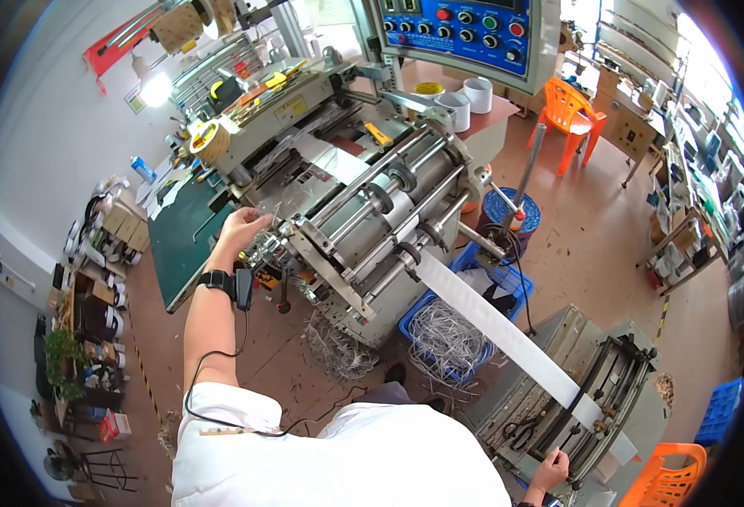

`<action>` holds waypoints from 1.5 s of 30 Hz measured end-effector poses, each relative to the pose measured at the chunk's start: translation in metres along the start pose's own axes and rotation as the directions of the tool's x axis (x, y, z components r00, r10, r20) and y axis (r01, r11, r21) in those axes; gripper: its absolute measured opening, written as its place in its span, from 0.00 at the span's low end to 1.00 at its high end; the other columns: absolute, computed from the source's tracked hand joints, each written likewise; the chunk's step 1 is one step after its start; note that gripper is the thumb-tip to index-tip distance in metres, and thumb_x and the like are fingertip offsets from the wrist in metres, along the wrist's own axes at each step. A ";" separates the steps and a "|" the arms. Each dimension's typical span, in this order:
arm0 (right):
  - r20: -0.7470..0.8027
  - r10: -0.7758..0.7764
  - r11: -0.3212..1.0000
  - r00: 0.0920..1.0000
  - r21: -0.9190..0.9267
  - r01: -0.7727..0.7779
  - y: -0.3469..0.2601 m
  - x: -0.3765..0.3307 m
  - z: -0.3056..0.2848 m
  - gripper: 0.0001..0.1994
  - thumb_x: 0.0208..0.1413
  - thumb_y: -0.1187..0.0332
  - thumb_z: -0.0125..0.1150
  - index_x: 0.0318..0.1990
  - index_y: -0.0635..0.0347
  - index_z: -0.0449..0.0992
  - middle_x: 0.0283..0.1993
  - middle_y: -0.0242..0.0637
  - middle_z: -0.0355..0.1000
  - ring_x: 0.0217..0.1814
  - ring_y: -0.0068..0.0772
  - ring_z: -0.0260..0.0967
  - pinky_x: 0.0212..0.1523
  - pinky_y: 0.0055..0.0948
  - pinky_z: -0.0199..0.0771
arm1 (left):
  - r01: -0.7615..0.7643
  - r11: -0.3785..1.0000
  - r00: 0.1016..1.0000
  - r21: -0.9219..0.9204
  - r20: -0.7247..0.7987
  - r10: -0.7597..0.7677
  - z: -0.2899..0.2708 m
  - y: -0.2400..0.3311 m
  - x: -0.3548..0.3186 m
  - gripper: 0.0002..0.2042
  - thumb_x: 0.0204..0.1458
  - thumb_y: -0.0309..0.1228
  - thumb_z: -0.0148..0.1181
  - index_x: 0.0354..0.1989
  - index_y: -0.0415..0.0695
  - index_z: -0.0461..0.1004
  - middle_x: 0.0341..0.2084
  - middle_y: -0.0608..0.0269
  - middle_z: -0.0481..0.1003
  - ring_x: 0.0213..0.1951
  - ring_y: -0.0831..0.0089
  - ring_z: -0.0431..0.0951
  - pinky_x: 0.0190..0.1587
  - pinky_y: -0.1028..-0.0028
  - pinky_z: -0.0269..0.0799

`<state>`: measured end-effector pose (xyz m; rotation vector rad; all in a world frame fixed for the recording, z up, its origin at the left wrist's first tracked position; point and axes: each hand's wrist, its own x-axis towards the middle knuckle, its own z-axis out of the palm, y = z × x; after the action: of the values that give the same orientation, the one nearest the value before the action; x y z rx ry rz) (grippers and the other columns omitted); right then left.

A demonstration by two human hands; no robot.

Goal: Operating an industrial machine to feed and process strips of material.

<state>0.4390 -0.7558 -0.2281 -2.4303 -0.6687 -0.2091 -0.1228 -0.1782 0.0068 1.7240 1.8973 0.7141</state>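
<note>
While the left hand, fingers narrow, flanks the grey metal roller machine, the right hand curls near right. I cannot tell what either holds.

I note, left of my left hand, a green-topped table bearing papers; below and right of that hand, reddish-brown floor carrying shredded strips and a blue basket.

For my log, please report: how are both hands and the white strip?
Left fingers beside roller machine; right fingers at lower machine. White strip spans both machines. Blue scrap bin near strip.
</note>
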 end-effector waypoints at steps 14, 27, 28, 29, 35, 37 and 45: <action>0.147 0.075 0.985 0.986 -0.166 -0.050 -0.002 -0.003 -0.017 0.14 0.57 0.57 0.56 0.38 0.58 0.80 0.35 0.44 0.77 0.36 0.50 0.72 0.38 0.40 0.72 | 0.321 0.947 0.820 0.000 0.500 -0.278 -0.064 0.022 -0.093 0.18 0.58 0.42 0.56 0.44 0.38 0.71 0.26 0.60 0.77 0.22 0.74 0.80 0.23 0.78 0.74; 0.031 0.013 0.992 0.999 -0.122 -0.009 0.012 0.002 0.009 0.14 0.59 0.62 0.56 0.26 0.63 0.72 0.23 0.42 0.69 0.24 0.44 0.66 0.28 0.40 0.65 | 0.326 0.931 0.834 -0.163 0.513 -0.202 -0.105 -0.012 -0.109 0.19 0.60 0.37 0.54 0.55 0.40 0.67 0.30 0.64 0.76 0.28 0.78 0.78 0.24 0.79 0.73; 0.042 0.022 0.993 0.999 -0.117 -0.017 0.011 0.003 0.008 0.14 0.59 0.62 0.56 0.26 0.63 0.73 0.23 0.42 0.69 0.24 0.44 0.66 0.28 0.40 0.65 | 0.313 0.942 0.823 -0.125 0.530 -0.203 -0.111 -0.005 -0.110 0.19 0.60 0.38 0.54 0.55 0.40 0.66 0.30 0.64 0.76 0.28 0.79 0.78 0.25 0.79 0.73; 0.058 0.015 0.993 0.998 -0.114 -0.008 0.010 0.003 0.007 0.14 0.59 0.62 0.56 0.26 0.63 0.73 0.23 0.42 0.69 0.24 0.44 0.66 0.28 0.40 0.65 | 0.326 0.938 0.824 -0.118 0.523 -0.220 -0.115 0.006 -0.110 0.19 0.60 0.38 0.54 0.55 0.40 0.66 0.30 0.64 0.76 0.28 0.79 0.78 0.25 0.79 0.73; 0.041 0.031 0.982 0.999 -0.186 -0.023 0.010 0.000 0.006 0.14 0.59 0.60 0.55 0.27 0.62 0.73 0.23 0.42 0.70 0.24 0.44 0.67 0.28 0.40 0.65 | 0.272 0.941 0.852 0.204 0.404 -0.334 -0.131 0.065 -0.112 0.19 0.59 0.37 0.56 0.55 0.41 0.68 0.32 0.66 0.75 0.31 0.81 0.75 0.31 0.79 0.73; 0.041 0.046 0.981 0.998 -0.192 -0.038 0.010 0.001 0.006 0.14 0.59 0.60 0.55 0.28 0.61 0.73 0.23 0.42 0.70 0.25 0.44 0.67 0.27 0.40 0.65 | 0.214 0.963 0.880 0.165 0.396 -0.263 -0.129 0.063 -0.108 0.19 0.59 0.37 0.56 0.55 0.41 0.68 0.33 0.67 0.75 0.32 0.82 0.75 0.33 0.79 0.73; 0.024 0.061 0.985 0.998 -0.166 -0.056 0.014 0.001 0.009 0.14 0.60 0.61 0.55 0.27 0.62 0.72 0.23 0.42 0.69 0.25 0.43 0.66 0.28 0.39 0.65 | -0.244 0.946 0.895 0.212 0.424 0.136 -0.077 0.054 -0.037 0.21 0.54 0.39 0.60 0.52 0.38 0.71 0.37 0.56 0.78 0.38 0.72 0.77 0.43 0.72 0.73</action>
<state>0.4470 -0.7592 -0.2419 -2.6126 -0.6134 -0.2134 -0.1296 -0.2154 0.1006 2.0547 1.5969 0.1469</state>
